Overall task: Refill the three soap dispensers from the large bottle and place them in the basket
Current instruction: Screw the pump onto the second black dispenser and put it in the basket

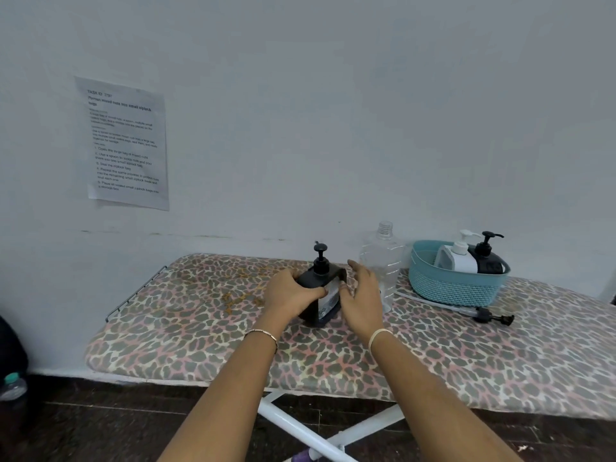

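1. Dispenser (318, 290), black, pump fitted. Stands on the ironing board (200, 328), left of centre. Left hand (291, 295) is wrapped round its body, likely steadying it for a lift. A white label faces the right side; its print is too small to read.
2. Right hand (361, 295): fingers spread and relaxed, holding nothing, just beside the labelled side. Contact cannot be told. Probably coming in to share the carry.
3. Large bottle (383, 261), clear, neck uncapped, looks empty. It stands behind the right hand, near the basket.
4. Basket (456, 288), teal, at the right of the board. It holds a white dispenser (459, 258) and a second black one (488, 260), both leaning. Judged: two stowed, one left.
5. Loose pump (491, 317) with its tube lies in front of the basket, presumably off the large bottle.
6. Wall sheet (125, 143). Heading reads roughly "Portion mixed nuts into small ziplock bags", which is unrelated to the soap.
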Demonstrator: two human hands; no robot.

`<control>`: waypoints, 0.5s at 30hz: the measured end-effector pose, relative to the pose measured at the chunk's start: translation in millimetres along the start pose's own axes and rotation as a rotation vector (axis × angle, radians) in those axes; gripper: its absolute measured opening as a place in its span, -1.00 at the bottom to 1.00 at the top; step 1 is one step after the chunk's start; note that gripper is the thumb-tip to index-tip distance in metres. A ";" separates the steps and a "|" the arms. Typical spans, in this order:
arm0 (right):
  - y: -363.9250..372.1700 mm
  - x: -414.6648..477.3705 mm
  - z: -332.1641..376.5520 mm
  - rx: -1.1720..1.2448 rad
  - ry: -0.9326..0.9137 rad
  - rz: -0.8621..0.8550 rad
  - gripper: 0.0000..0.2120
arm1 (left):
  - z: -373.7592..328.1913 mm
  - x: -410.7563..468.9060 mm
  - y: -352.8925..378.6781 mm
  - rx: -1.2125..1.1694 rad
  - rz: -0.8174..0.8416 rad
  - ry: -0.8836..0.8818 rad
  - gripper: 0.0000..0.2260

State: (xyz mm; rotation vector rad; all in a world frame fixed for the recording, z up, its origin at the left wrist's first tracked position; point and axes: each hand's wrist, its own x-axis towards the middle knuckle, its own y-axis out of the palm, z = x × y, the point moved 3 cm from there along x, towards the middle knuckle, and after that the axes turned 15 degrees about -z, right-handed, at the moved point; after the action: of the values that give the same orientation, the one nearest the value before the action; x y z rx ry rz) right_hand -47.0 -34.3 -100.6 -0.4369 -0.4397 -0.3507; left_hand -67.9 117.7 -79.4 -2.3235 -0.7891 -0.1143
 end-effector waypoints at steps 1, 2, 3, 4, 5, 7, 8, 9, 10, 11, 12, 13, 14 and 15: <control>-5.2 -3.6 -3.3 0.039 0.044 -0.009 -0.55 | -0.2 -4.7 -2.2 -0.005 -0.008 -0.019 -0.59; -10.0 -7.0 -6.9 0.076 0.092 -0.011 -0.53 | -0.8 -9.5 -4.4 -0.018 -0.012 -0.045 -0.59; -14.5 -10.4 -9.8 0.105 0.124 -0.008 -0.52 | -1.1 -13.3 -5.1 -0.044 -0.009 -0.073 -0.58; -19.3 -14.3 -13.1 0.125 0.141 -0.002 -0.51 | -3.1 -18.9 -6.7 -0.076 0.005 -0.102 -0.57; -23.9 -17.7 -15.5 0.140 0.149 0.007 -0.50 | -5.5 -24.1 -8.4 -0.111 0.023 -0.122 -0.55; -33.8 -23.1 -21.5 0.169 0.166 0.023 -0.50 | -10.4 -34.4 -8.0 -0.175 0.068 -0.147 -0.49; -38.3 -25.3 -23.9 0.187 0.172 0.028 -0.51 | -14.1 -40.0 -7.2 -0.203 0.090 -0.145 -0.51; -44.4 -27.3 -25.9 0.205 0.171 0.026 -0.52 | -18.7 -46.4 -5.2 -0.221 0.110 -0.135 -0.56; -50.0 -28.3 -28.4 0.223 0.170 0.016 -0.53 | -24.2 -52.2 -3.1 -0.223 0.124 -0.122 -0.60; -56.5 -29.0 -30.9 0.244 0.169 -0.003 -0.54 | -31.8 -59.2 -0.9 -0.223 0.138 -0.107 -0.63; -62.6 -28.7 -34.6 0.263 0.169 -0.031 -0.55 | -39.1 -64.5 2.7 -0.226 0.157 -0.094 -0.65; -68.1 -28.1 -38.0 0.279 0.168 -0.057 -0.56 | -46.5 -69.3 6.3 -0.240 0.177 -0.082 -0.66; -74.3 -26.4 -42.5 0.286 0.168 -0.084 -0.57 | -54.8 -73.5 11.8 -0.261 0.199 -0.077 -0.67; -80.4 -24.5 -46.1 0.292 0.168 -0.108 -0.59 | -63.0 -77.5 16.7 -0.290 0.218 -0.081 -0.68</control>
State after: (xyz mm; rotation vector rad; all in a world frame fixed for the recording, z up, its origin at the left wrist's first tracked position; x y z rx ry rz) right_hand -85.8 -118.9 -123.6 -0.0985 -0.3446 -0.4167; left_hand -113.5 29.0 -62.1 -2.6876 -0.5835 -0.0411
